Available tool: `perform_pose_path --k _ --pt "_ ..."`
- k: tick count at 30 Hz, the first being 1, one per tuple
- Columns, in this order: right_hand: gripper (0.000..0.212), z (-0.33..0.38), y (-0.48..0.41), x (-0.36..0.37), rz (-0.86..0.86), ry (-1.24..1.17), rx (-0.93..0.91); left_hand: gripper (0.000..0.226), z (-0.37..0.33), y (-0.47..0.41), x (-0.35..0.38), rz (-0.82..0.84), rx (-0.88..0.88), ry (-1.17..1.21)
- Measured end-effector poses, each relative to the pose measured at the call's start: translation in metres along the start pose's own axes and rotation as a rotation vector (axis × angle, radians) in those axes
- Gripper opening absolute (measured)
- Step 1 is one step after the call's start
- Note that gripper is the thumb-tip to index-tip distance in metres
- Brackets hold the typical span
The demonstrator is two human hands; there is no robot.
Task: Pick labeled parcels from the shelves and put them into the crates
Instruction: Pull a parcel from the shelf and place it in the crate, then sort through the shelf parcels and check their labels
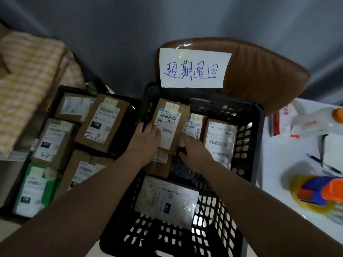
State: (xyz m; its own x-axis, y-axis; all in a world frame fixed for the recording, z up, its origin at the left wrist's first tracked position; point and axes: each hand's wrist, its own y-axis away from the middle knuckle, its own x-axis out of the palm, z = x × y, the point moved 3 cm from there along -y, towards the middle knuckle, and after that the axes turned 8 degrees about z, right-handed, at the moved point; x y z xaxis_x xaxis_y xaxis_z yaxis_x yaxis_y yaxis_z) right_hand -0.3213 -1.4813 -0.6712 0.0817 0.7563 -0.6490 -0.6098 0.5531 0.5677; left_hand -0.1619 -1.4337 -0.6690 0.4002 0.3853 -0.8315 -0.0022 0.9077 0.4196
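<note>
Cardboard parcel [168, 115] lies in black crate [243, 138], atop other parcels [220, 138]. Left hand [146, 136] grips its left edge; right hand [193, 147] at its right edge, grip unclear. Second crate [63, 89], left of black crate, holds parcels.

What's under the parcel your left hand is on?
A second brown box lies under that parcel, label edge showing; the left hand covers the rest.

Left hand [148, 139], right hand [194, 148] gripping parcel [168, 115], crate [259, 115]
</note>
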Motion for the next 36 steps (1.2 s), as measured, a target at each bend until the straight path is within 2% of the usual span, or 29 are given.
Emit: perform_pose_path --k 6,12,18,22,24,29,36 --pt "0.053 0.026 0.035 -0.033 0.0 0.29 -0.097 0.05 0.011 0.044 -0.033 0.006 -0.043 0.067" --pt "0.06 0.091 0.078 -0.051 -0.033 0.479 -0.259 0.05 0.052 0.151 -0.081 -0.054 -0.188 0.123" --pt "0.051 0.219 0.117 -0.046 -0.208 0.586 -0.585 0.053 0.115 0.277 -0.105 -0.074 -0.478 0.151" --pt "0.041 0.314 0.143 -0.025 -0.377 0.623 -0.815 0.043 0.156 0.367 -0.105 -0.292 -0.624 0.177" --pt "0.038 0.36 0.153 -0.013 -0.446 0.58 -0.914 0.041 0.177 0.414 -0.096 -0.304 -0.685 0.158" --pt "0.036 0.49 0.194 0.017 -0.545 0.521 -1.109 0.055 0.233 0.537 -0.079 -0.33 -0.857 0.141" --pt "0.035 0.645 0.26 0.061 -0.622 0.427 -1.279 0.041 0.3 0.694 -0.063 -0.395 -1.057 0.0"
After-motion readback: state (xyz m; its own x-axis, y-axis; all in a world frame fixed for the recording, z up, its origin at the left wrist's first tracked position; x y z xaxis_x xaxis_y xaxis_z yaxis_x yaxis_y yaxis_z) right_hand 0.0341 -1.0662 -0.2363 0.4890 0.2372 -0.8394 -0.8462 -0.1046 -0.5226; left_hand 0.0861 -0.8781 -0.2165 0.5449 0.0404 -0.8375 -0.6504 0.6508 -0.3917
